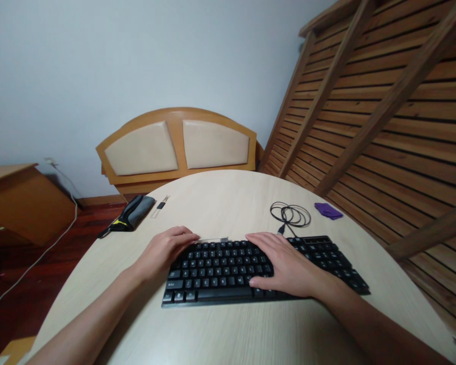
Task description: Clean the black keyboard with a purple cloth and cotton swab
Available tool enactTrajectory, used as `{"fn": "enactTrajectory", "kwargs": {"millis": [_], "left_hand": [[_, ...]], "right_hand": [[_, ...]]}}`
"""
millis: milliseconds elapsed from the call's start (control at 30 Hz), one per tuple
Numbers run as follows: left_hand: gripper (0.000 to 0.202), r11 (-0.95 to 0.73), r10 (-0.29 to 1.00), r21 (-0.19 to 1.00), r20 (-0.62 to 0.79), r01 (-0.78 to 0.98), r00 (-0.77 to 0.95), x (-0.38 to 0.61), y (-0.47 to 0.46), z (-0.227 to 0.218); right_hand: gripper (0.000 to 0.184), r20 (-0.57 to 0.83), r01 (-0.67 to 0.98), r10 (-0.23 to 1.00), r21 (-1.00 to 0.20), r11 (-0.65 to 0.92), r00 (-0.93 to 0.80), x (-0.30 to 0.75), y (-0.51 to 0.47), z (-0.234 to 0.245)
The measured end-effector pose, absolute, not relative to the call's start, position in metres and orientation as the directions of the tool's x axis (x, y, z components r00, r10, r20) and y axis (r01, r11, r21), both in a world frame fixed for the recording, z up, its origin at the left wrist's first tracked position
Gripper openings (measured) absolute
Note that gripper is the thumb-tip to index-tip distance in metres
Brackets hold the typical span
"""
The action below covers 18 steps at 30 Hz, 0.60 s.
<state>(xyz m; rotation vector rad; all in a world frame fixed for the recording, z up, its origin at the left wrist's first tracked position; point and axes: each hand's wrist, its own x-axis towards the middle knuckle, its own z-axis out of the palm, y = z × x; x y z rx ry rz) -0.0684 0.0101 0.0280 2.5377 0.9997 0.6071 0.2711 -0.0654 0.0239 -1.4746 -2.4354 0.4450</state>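
A black keyboard [228, 271] lies on a pale round wooden table [220, 203]. My left hand [166, 249] rests at its upper left corner, fingers curled over the back edge and gripping it. My right hand [285, 263] lies flat across the middle-right keys, fingers stretched out toward the left and the thumb low on the bottom rows. The keyboard's black cable [290, 214] lies coiled just behind it on the table.
A purple cloth [328, 210] lies at the table's right rim. A grey pouch [135, 213] and a small clear tool [160, 205] sit at the left rim. Behind stand a wooden headboard [177, 144] and slatted bed frame [383, 111].
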Motion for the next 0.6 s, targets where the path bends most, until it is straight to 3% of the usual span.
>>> {"fn": "enactTrajectory", "kwargs": {"millis": [233, 600], "left_hand": [[0.026, -0.727, 0.653, 0.474, 0.255, 0.497, 0.713, -0.098, 0.025, 0.039], [0.029, -0.536, 0.765, 0.578, 0.023, 0.616, 0.644, -0.122, 0.036, 0.051]], "right_hand": [[0.095, 0.084, 0.806, 0.888, -0.389, 0.447, -0.452, 0.274, -0.064, 0.018], [0.093, 0.080, 0.795, 0.884, -0.406, 0.451, -0.461, 0.276, -0.062, 0.019]]}}
